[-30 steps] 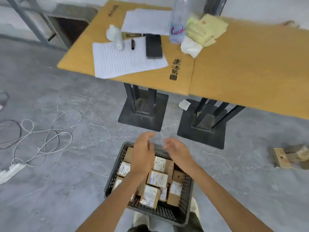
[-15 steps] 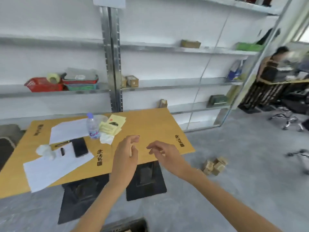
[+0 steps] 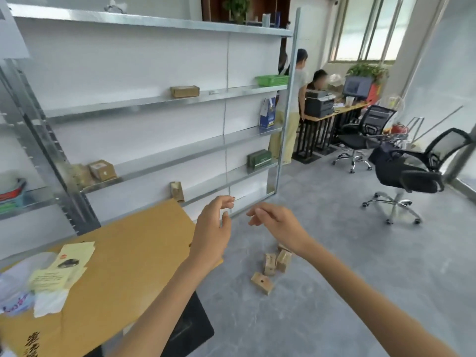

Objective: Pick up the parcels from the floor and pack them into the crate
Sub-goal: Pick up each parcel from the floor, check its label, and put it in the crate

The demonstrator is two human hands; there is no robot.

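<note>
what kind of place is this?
Probably a small office doubling as a stockroom: metal shelving with a few cardboard boxes, a desk with monitor and printer, swivel chairs, parcels on the floor.

The left hand (image 3: 212, 228) and right hand (image 3: 278, 222) hover empty, fingers loosely curled, above parcels (image 3: 273, 264) on the floor (image 3: 334, 279).

Brown cardboard parcels (image 3: 273, 266) clustered on floor.

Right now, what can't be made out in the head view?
- Crate: not in the frame.
- Floor parcels: one partly behind the wrist of the right hand, so count unsure; labels too small.
- Bottle: blurred, cut by the left edge.
</note>
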